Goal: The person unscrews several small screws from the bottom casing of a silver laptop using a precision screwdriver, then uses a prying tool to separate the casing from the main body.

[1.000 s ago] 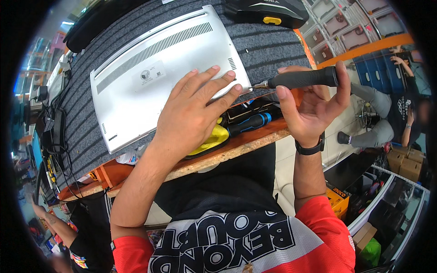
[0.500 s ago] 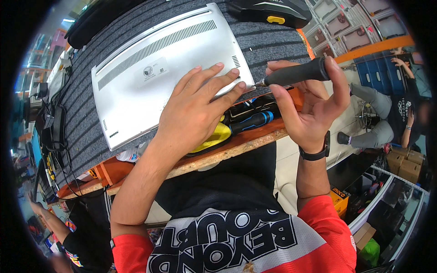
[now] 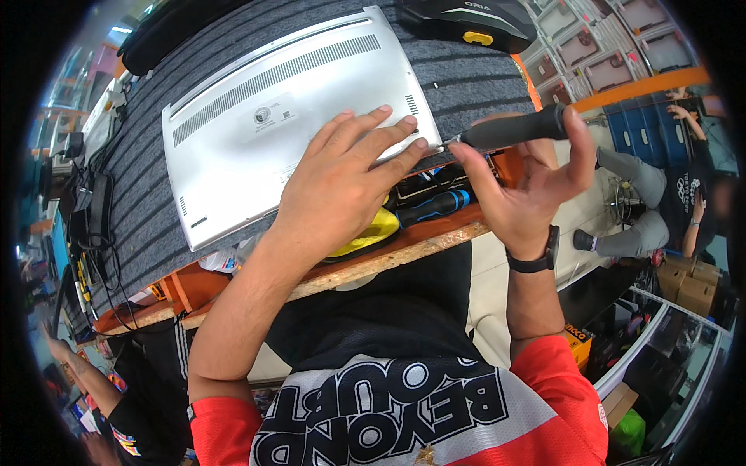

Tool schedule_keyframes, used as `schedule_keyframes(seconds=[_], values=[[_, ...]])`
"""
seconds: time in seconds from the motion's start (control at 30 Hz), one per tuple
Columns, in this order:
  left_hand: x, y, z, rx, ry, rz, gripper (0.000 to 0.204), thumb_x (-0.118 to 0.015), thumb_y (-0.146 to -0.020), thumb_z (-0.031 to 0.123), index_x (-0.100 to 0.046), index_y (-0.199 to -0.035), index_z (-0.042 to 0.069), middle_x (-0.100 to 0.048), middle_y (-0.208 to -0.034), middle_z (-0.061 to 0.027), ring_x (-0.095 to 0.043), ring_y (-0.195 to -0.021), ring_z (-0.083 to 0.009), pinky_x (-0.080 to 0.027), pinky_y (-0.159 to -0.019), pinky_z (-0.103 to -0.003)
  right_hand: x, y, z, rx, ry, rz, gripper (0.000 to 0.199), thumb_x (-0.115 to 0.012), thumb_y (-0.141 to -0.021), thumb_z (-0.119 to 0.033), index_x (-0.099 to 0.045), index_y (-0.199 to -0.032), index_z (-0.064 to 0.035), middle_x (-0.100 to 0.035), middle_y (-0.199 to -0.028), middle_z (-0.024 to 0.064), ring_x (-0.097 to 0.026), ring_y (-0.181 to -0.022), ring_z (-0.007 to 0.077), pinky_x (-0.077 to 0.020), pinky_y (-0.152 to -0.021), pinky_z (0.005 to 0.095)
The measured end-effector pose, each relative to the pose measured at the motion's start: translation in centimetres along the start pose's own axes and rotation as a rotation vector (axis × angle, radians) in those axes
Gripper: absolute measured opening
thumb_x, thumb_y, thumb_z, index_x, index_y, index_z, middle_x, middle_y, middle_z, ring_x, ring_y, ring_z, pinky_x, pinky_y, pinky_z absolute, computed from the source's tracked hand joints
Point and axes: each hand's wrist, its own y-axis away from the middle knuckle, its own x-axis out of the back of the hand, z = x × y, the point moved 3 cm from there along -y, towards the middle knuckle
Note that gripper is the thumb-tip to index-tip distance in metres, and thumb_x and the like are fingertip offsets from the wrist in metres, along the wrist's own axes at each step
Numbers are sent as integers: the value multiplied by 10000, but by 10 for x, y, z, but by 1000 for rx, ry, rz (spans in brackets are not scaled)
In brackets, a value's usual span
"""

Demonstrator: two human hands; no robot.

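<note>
Screwdriver (image 3: 509,130) in the right hand (image 3: 522,203) points at the near right corner of a silver laptop (image 3: 233,155).
Hands apart, the left hand (image 3: 330,186) lies flat on the laptop, which rests bottom-up on a striped gray mat (image 3: 482,89); the right grips the black handle between thumb and fingers. Whether the tip touches is too small to tell.

A silver laptop (image 3: 225,179) is lying flat, underside up, on a grey striped mat (image 3: 475,95), showing a long vent strip. A black-handled screwdriver (image 3: 509,132) is slanting outward, its metal tip meeting the laptop's near right corner.
</note>
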Motion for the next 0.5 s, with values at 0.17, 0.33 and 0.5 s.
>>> schedule_keyframes(seconds=[0.17,0.33,0.5], values=[[-2,1,0,-1,0,7,457,-736,-858,88,-738,-1304,190,-652,-1417,-18,-559,-1375,-285,-441,-1160,-490,-4,11,5,-70,-54,8,985,-840,-807,100,-213,-1554,-42,-373,-1542,194,-692,-1115,270,-624,-881,348],[-1,1,0,-6,12,19,450,-742,-850,91,-742,-1291,182,-652,-1416,-18,-566,-1368,-283,-444,-1159,-487,-5,9,2,-72,32,22,1000,-822,-818,111,-184,-1573,-36,-333,-1569,194,-684,-1133,272,-603,-886,355],[-2,2,-1,-1,0,14,455,-746,-847,86,-740,-1293,178,-653,-1410,-18,-571,-1362,-282,-446,-1155,-486,-6,8,0,-127,25,39,1043,-835,-805,111,-162,-1589,-33,-325,-1568,189,-657,-1171,252,-586,-928,365]])
